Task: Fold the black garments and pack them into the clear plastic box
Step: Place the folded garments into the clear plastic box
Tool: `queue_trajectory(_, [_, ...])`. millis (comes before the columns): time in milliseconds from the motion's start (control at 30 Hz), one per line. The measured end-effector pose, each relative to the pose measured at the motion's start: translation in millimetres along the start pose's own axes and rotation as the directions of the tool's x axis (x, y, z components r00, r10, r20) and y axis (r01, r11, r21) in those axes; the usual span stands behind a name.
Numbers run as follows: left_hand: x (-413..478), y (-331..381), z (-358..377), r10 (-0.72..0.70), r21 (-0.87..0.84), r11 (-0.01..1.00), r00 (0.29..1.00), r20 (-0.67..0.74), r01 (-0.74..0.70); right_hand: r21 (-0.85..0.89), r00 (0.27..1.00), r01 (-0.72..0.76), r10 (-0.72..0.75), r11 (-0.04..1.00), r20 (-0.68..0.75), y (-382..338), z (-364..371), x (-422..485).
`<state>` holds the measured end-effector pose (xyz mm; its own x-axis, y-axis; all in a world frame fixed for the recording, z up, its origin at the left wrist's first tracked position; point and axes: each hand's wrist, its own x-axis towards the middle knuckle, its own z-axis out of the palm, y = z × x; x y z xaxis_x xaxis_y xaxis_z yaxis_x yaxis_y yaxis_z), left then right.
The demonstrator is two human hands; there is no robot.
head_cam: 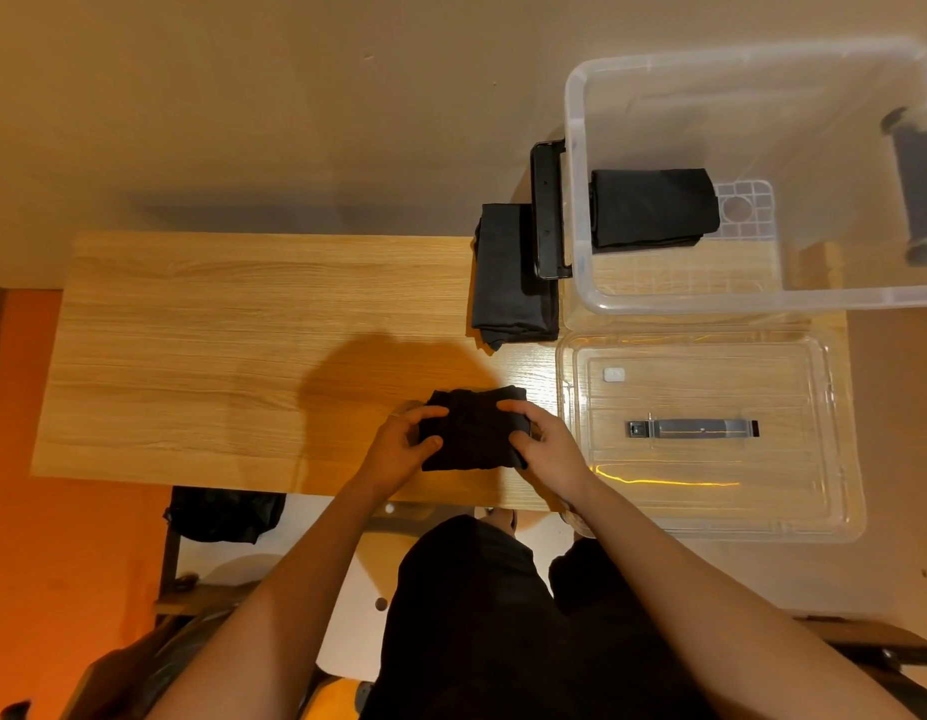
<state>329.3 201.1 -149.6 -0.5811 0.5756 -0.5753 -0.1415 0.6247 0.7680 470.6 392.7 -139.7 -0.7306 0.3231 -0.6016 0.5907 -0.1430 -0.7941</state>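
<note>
Left hand grips the left edge of a small folded black garment, with fingers curled over the top and the thumb against the side. Right hand grips the opposite edge in the same manner, so the bundle is held between both hands. It is at the near edge of the wooden table, just left of the transparent lid. Whether it rests on the surface or is slightly raised cannot be told.

The lid lies flat on the right end of the table, with its grey handle strap visible.

The clear plastic box stands behind the lid, open at the top. One packed garment — black, folded — lies on the box floor against the left wall. A black latch handle hangs on the outside of that wall.

A folded dark garment lies on the table just beside the box — partly under the latch handle. A heap of black fabric lies below the near-left edge of the table.
</note>
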Motion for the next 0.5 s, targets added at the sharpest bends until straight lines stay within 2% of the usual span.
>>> queue_trajectory(267, [-22, 23, 5, -0.070, -0.256, 0.964, 0.998, -0.004, 0.067, -0.094, 0.993, 0.097, -0.090, 0.991, 0.077, -30, -19, -25])
queue_trajectory(400, [-36, 51, 7, -0.031, -0.299, 0.954, 1.000, 0.002, 0.030, -0.164, 0.973, 0.214, -0.195, 0.963, 0.124, -67, -39, -51])
queue_trajectory(500, [-47, 77, 10, 0.021, -0.334, 0.943, 1.000, 0.019, -0.013, -0.140, 0.959, 0.266, -0.247, 0.954, 0.139, -102, -61, -72])
